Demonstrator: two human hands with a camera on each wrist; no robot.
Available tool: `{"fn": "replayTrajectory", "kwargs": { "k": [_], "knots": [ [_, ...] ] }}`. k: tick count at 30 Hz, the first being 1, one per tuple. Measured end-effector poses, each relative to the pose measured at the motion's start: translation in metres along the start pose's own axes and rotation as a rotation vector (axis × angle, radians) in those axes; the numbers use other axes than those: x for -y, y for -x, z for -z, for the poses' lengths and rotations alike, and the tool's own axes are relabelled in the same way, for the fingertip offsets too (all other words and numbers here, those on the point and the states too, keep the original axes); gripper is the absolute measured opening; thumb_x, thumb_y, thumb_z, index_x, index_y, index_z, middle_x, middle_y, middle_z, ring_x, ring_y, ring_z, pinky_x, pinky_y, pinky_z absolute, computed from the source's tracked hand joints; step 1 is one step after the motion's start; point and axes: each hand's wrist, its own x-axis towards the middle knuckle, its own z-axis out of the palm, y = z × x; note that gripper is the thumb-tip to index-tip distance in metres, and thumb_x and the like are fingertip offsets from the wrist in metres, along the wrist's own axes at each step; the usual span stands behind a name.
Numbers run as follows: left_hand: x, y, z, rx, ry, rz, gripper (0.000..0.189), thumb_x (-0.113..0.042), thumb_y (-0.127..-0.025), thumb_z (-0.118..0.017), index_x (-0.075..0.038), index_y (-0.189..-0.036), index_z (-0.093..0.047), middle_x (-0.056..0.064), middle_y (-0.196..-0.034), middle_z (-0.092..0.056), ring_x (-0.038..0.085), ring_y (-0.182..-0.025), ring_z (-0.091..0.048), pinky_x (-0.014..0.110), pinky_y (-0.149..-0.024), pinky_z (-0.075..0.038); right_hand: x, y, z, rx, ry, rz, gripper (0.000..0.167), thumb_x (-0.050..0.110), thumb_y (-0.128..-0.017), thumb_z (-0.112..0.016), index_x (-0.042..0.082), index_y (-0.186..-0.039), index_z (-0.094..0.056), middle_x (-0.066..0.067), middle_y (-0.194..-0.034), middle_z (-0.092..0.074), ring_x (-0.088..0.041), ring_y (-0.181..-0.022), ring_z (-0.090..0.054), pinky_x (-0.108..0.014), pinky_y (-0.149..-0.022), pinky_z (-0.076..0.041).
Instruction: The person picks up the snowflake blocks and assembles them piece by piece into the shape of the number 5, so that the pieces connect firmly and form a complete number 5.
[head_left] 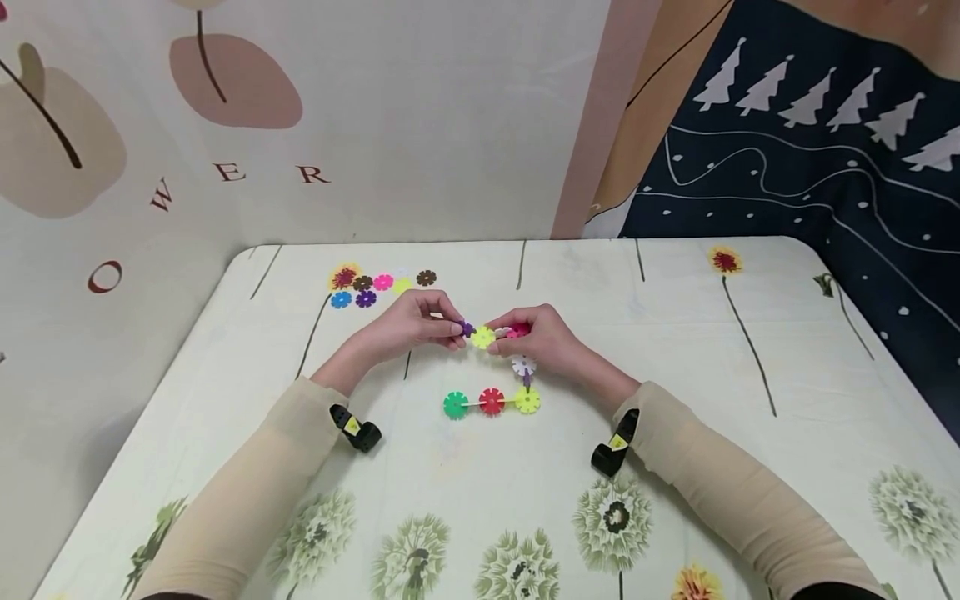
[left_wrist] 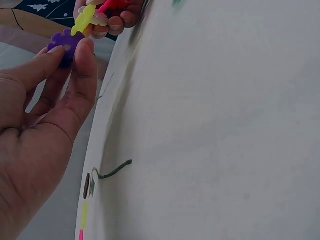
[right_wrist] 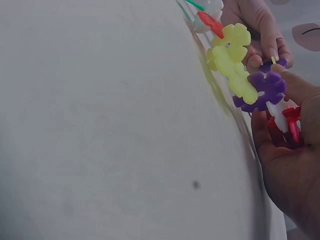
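Between thumb and fingers, my left hand (head_left: 416, 323) pinches a purple notched plastic disc (left_wrist: 64, 45). Its edge meets a yellow notched disc (head_left: 483, 337); whether they are slotted together I cannot tell. My right hand (head_left: 543, 337) grips the near end of a linked disc chain beside that yellow piece, partly covering a pink-red disc (head_left: 517, 331). From under this hand the chain runs through a white disc (head_left: 523, 365) and a purple disc (right_wrist: 267, 90) to another yellow disc (head_left: 527, 400). A red disc (head_left: 492, 402) and a green disc (head_left: 455, 405) follow leftward, joined by edge-on pieces.
Several loose discs lie at the back left, among them a blue disc (head_left: 341, 299), a pink disc (head_left: 383, 282) and a brown disc (head_left: 426, 277). The flower-printed tablecloth (head_left: 450, 492) covers the table. A patterned curtain (head_left: 442, 125) hangs behind the table.
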Motion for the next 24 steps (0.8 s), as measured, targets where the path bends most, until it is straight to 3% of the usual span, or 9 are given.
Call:
{"fn": "replayTrajectory", "kwargs": {
  "k": [8, 13, 20, 24],
  "knots": [
    [0.0020, -0.0018, -0.0050, -0.025, 0.012, -0.010, 0.004, 0.006, -0.099, -0.062, 0.006, -0.103, -0.062, 0.024, -0.101, -0.071, 0.026, -0.086, -0.074, 0.040, -0.082, -0.061, 0.0000, 0.0007, -0.0005, -0.012, -0.004, -0.009, 0.035, 0.015, -0.082, -0.089, 0.007, -0.114, -0.077, -0.005, -0.098, -0.073, -0.019, -0.083, -0.061, -0.023, -0.070, -0.050],
    [0.0018, -0.0010, -0.0053, -0.002, 0.014, -0.026, 0.004, 0.006, -0.098, -0.063, 0.006, -0.102, -0.063, 0.025, -0.100, -0.072, 0.027, -0.087, -0.074, 0.041, -0.083, -0.061, -0.0019, 0.0019, 0.0015, -0.019, 0.015, 0.007, 0.033, 0.016, -0.081, -0.090, 0.009, -0.111, -0.079, -0.003, -0.098, -0.073, -0.023, -0.085, -0.059, -0.025, -0.068, -0.047],
    [0.0038, 0.0035, -0.0071, 0.039, 0.009, -0.068, 0.004, 0.008, -0.097, -0.065, 0.004, -0.096, -0.065, 0.025, -0.097, -0.072, 0.027, -0.084, -0.075, 0.042, -0.081, -0.061, -0.0026, 0.0028, 0.0017, 0.017, 0.069, 0.090, 0.030, 0.017, -0.080, -0.091, 0.012, -0.107, -0.082, 0.003, -0.097, -0.076, -0.021, -0.083, -0.057, -0.026, -0.067, -0.044],
    [0.0035, 0.0041, -0.0083, 0.050, 0.008, -0.076, 0.004, 0.009, -0.097, -0.064, 0.005, -0.098, -0.065, 0.026, -0.097, -0.072, 0.027, -0.085, -0.075, 0.042, -0.082, -0.061, -0.0024, 0.0024, 0.0031, 0.028, 0.082, 0.078, 0.030, 0.017, -0.080, -0.091, 0.012, -0.108, -0.081, 0.003, -0.096, -0.075, -0.022, -0.080, -0.055, -0.026, -0.066, -0.043]
  ]
}}
